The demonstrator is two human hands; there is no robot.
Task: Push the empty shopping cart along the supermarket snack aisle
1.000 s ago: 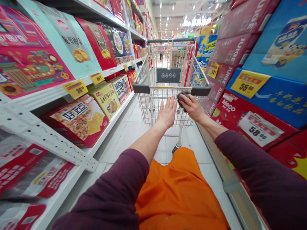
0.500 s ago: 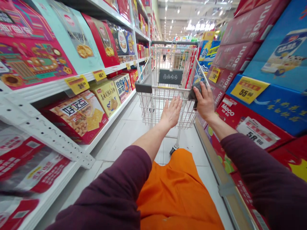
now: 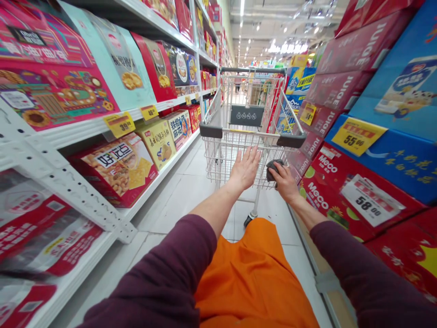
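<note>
A wire shopping cart [image 3: 235, 157] stands in the aisle ahead of me, with dark grey grips at the corners of its near rim. My right hand [image 3: 286, 182] is closed around a crumpled dark grey cloth [image 3: 274, 169], just below the right corner grip [image 3: 291, 140]. Whether the cloth touches the wires there, I cannot tell. My left hand [image 3: 245, 169] is stretched flat with fingers together and holds nothing. It appears in front of the cart's near side, and contact with the wires is unclear.
White shelves [image 3: 136, 209] with boxed biscuits [image 3: 116, 166] line the left side. Stacked drink cartons [image 3: 368, 182] with price tags rise on the right. A caster wheel [image 3: 250, 219] shows near the orange garment [image 3: 252, 273] I wear.
My right hand has come down off the cart's right corner grip with the cloth, leaving that grip uncovered. My left hand sits slightly lower, still flat. The cart appears slightly lower and further right.
</note>
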